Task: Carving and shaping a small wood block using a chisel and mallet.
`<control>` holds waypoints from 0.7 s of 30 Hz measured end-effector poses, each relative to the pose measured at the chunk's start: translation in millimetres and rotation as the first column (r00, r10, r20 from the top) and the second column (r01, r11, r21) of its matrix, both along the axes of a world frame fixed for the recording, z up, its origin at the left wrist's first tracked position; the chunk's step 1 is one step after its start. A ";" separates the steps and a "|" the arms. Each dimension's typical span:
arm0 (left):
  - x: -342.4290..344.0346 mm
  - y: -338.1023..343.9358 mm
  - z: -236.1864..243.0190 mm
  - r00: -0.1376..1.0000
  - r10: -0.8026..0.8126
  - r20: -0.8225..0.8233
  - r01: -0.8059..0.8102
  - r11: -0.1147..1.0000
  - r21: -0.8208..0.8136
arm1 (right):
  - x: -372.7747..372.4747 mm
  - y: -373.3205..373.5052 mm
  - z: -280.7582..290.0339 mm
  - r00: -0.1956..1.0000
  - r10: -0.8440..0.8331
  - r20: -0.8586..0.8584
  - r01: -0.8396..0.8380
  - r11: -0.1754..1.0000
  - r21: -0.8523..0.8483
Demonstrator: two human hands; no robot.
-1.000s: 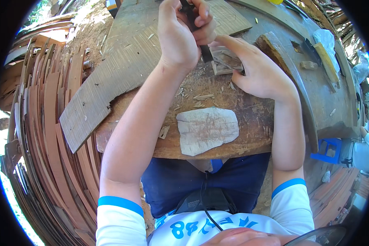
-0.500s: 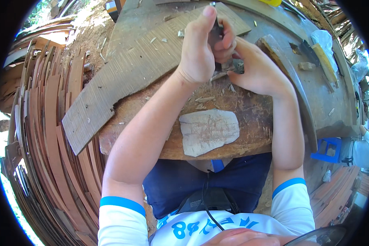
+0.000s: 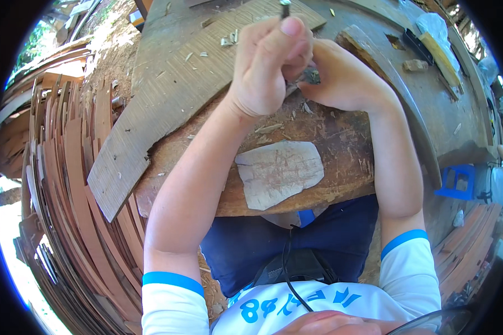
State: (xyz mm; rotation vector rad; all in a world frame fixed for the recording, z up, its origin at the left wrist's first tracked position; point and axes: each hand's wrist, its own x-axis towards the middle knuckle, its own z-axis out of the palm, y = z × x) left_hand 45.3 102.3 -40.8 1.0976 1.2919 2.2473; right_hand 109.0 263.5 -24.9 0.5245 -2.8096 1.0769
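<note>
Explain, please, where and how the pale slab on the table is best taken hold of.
Probably at the near left corner, coming from the person's side. The slab lies flat, its broad face offering little to pinch, and that corner sits close to the front edge of the table, so sliding it outward could free its underside.

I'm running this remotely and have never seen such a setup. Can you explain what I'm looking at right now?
There is no machine here: these are a person's bare hands, seen from above by a wide fisheye camera worn on the head, so straight edges look bent. The left hand is closed around a dark tool, with one end poking out above the fist. The right hand is close beside it; its fingertips are mostly hidden, so I can't tell its grip. On the brown worktop nearest the body lies a pale flat slab, with wood shavings beyond it.
</note>
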 end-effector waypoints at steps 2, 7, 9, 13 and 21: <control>-0.3 -4.1 3.9 0.996 -0.059 0.060 0.059 0.998 -0.005 | -0.7 3.6 -5.1 0.998 0.013 -0.061 -0.014 1.000 -0.016; 2.2 -1.9 4.8 0.987 -0.131 0.092 0.127 0.991 0.043 | -0.3 3.9 -0.5 0.993 0.067 -0.099 -0.062 0.997 0.046; 4.8 -0.9 7.0 0.993 -0.052 -0.102 0.048 0.998 -0.040 | -1.2 4.7 -2.9 0.994 0.064 -0.089 -0.062 0.998 0.030; -1.6 -3.8 9.1 0.989 -0.146 0.006 0.146 0.989 -0.028 | -0.5 -0.5 0.7 0.999 0.044 0.032 -0.043 0.999 -0.026; 4.8 -0.9 -0.3 0.996 -0.069 0.054 0.069 0.998 0.003 | 0.2 0.5 0.1 0.995 0.102 0.020 -0.100 0.992 -0.078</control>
